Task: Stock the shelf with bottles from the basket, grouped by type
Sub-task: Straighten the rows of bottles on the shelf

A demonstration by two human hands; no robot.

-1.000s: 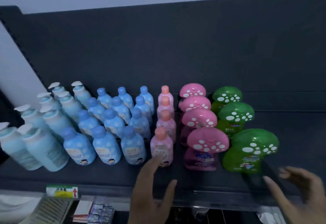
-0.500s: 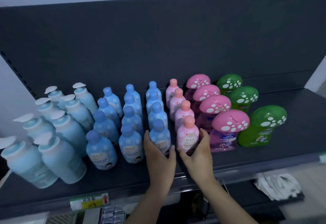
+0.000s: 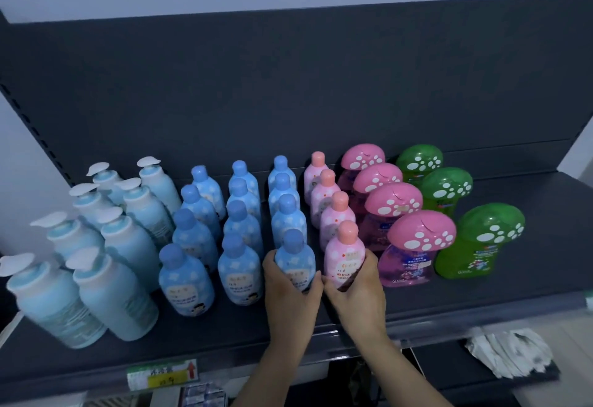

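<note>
Stocking looks nearly done to me: the shelf holds rows grouped by type. My left hand curls its fingers round the nearest blue bottle, my right hand round the nearest pink bottle, both standing near the shelf's front edge. The basket is out of view, so I can't tell what remains.

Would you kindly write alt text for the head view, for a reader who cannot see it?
The left hand grips a blue bottle and the right hand a pink bottle on a dark shelf. Left to right stand pump bottles, blue, pink, pink mushroom bottles and green mushroom bottles.
</note>
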